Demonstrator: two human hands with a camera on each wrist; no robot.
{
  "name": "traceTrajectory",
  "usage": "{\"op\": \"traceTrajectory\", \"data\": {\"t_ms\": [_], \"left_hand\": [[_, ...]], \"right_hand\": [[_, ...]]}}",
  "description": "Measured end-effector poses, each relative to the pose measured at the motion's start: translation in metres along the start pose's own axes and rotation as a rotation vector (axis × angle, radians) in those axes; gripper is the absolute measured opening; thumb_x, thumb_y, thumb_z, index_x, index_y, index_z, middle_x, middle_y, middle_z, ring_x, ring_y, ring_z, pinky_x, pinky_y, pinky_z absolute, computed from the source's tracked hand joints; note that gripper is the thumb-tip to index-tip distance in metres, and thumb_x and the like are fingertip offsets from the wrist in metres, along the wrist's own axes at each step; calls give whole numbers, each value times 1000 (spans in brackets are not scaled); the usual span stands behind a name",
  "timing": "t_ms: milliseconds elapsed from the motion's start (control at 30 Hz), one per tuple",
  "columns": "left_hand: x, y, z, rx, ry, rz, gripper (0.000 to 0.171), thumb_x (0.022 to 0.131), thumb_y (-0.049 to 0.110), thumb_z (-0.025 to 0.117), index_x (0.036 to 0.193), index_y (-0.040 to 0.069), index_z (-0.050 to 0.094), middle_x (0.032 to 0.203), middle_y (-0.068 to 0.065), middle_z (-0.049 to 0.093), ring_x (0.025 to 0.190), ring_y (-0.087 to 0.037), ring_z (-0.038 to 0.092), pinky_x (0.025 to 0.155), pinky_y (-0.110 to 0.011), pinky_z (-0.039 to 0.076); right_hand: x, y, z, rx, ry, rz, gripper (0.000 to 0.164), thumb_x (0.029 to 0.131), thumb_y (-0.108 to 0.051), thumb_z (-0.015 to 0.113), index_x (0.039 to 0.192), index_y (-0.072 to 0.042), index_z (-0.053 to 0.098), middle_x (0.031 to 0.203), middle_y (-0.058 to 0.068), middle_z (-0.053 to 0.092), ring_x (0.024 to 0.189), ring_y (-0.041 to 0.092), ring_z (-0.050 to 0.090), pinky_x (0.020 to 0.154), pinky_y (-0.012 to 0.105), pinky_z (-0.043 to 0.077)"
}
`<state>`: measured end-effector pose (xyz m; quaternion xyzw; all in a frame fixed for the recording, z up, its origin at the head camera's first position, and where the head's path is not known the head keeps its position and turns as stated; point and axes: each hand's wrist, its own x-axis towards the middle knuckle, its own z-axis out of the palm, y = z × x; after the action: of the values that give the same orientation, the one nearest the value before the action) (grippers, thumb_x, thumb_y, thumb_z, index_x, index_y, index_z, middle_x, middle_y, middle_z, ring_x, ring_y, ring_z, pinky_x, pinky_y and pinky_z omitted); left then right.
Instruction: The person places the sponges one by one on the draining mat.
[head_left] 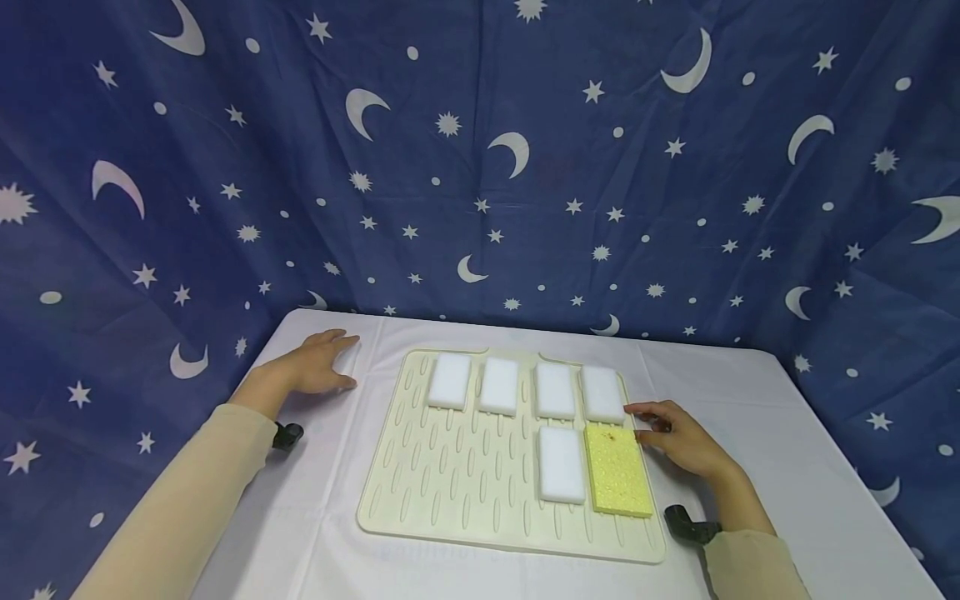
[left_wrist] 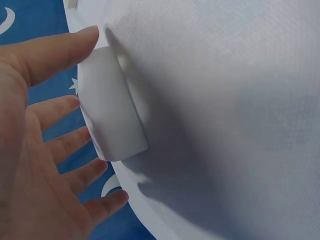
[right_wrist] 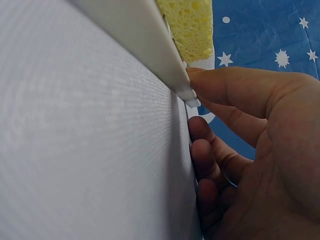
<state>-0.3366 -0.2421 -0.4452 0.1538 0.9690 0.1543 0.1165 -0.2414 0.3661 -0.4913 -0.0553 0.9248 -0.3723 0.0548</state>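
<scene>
A cream drying mat (head_left: 465,517) with raised ridges lies on the white cloth. Several white sponges (head_left: 561,465) rest on it, four of them in the back row, and a yellow sponge (head_left: 619,471) lies at the right. My right hand (head_left: 686,437) is at the mat's right edge, fingertips right beside the back-row end sponge and the yellow sponge's corner. In the right wrist view its thumb (right_wrist: 215,82) meets the mat's rim. My left hand (head_left: 318,362) is spread left of the mat. A white block (left_wrist: 112,105) appears between its thumb and fingers in the left wrist view.
The cloth-covered table (head_left: 750,417) ends at a blue curtain (head_left: 480,167) with moons and stars, which closes in the back and both sides. Dark wrist cameras (head_left: 690,527) sit under both wrists, close over the cloth.
</scene>
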Motion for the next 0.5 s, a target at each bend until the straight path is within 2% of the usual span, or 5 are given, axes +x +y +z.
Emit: {"op": "traceTrajectory", "data": {"t_ms": [267, 500], "left_hand": [[2, -2, 0, 5, 9, -18, 88, 89, 35, 76, 160, 3, 35, 165, -29, 25, 151, -55, 20, 120, -72, 22], [1, -1, -1, 19, 29, -7, 91, 87, 39, 78, 159, 2, 37, 162, -29, 31, 147, -55, 26, 117, -73, 27]], "right_hand": [[1, 1, 0, -3, 0, -5, 44, 94, -21, 76, 136, -13, 68, 127, 15, 57, 105, 25, 49, 85, 36, 43], [2, 0, 1, -7, 7, 14, 44, 93, -21, 76, 135, -13, 68, 126, 15, 57, 104, 24, 49, 83, 34, 43]]}}
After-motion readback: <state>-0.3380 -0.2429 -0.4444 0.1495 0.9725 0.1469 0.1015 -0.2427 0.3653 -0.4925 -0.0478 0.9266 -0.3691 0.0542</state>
